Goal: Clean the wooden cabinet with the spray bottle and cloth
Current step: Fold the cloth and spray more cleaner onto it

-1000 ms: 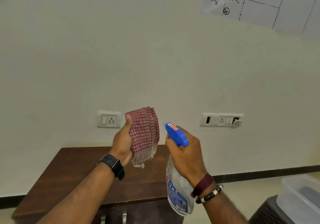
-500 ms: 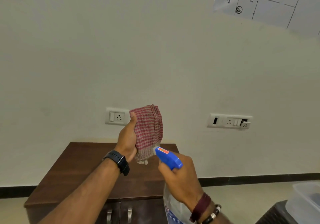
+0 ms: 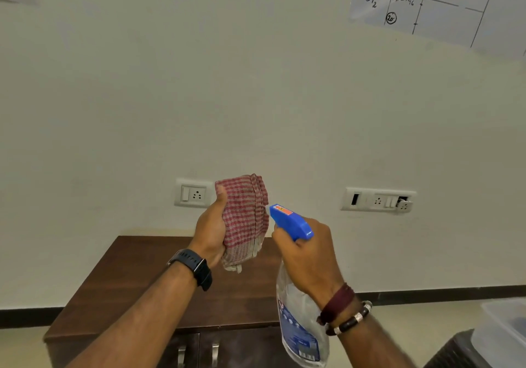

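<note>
Pale wall (image 3: 256,97) with two socket plates rises behind a dark wooden cabinet (image 3: 136,282). Above its top, near the back edge, the left hand (image 3: 212,232) grips a folded red-checked cloth (image 3: 244,219). Just beside it, the right hand (image 3: 308,256) is wrapped around a spray bottle (image 3: 299,316), blue nozzle pointing at the cloth.

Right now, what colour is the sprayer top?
Blue, with a small red-orange sticker; the sprayer top shows clearly in the head view.
</note>
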